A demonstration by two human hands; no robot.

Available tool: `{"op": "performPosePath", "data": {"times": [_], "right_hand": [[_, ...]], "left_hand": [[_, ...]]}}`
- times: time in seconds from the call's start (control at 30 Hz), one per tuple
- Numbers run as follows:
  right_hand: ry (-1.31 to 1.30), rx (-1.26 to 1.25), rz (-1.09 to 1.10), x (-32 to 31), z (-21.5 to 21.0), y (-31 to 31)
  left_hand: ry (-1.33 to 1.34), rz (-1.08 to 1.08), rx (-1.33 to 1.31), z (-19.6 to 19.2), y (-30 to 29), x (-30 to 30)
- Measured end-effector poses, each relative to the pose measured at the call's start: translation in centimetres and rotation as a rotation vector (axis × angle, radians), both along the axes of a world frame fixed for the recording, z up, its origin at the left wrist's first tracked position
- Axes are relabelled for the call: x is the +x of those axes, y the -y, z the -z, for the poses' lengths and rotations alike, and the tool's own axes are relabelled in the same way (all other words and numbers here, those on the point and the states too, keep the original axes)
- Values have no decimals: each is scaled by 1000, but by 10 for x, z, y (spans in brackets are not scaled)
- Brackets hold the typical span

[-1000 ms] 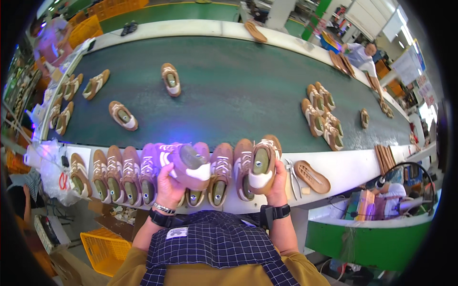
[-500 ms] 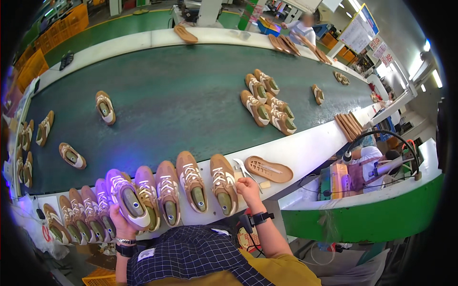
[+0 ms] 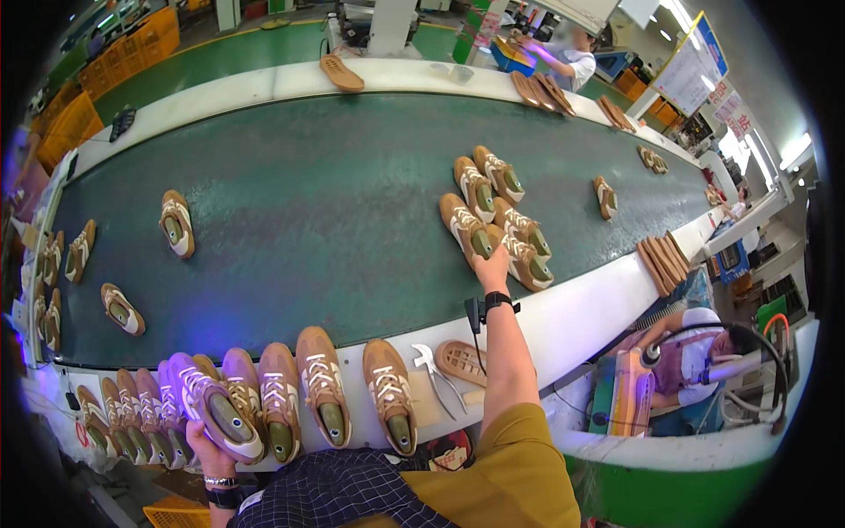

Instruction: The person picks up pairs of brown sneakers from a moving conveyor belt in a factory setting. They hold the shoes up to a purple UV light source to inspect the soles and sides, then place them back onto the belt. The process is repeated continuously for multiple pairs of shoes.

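Observation:
My left hand (image 3: 209, 451) grips a brown-and-white sneaker (image 3: 231, 421) by its heel end, just above the near ledge. Out over the green belt, my right hand (image 3: 492, 267) has its fingers round the heel of another brown sneaker (image 3: 459, 216), the front left one of a cluster; my hand partly hides that heel. Olive shoe lasts fill the sneakers. Along the ledge stands a row of similar sneakers (image 3: 319, 374), toes toward the belt. Right of the row lie metal pincers (image 3: 438, 374) and a brown sole (image 3: 461, 360), which my right forearm partly covers.
Single sneakers (image 3: 177, 223) sit farther left on the belt (image 3: 308, 185). Stacked soles (image 3: 662, 264) rest on the near ledge at right, with more soles (image 3: 541, 92) on the far ledge. One person sits at a machine (image 3: 629, 387) on the right; another is across the belt.
My right hand has gone from beside the pincers out over the belt to a sneaker in the cluster. My left hand keeps its sneaker. The view has shifted slightly.

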State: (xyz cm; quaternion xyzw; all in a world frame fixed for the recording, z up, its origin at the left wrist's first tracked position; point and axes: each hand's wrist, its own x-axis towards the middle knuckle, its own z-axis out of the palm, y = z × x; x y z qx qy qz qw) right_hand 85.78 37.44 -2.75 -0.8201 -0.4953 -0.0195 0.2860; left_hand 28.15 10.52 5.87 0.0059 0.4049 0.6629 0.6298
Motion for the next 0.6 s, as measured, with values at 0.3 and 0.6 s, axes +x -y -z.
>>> {"op": "performPosePath", "data": {"times": [0.3,0.6], "right_hand": [[-65,-190,-29,-37,-35,-19],[-1083,-149,-318,-76,1,-52]], "left_hand": [[-78,-100,-87,5,11,8],[-151,-129,-125,17,17,3]]}}
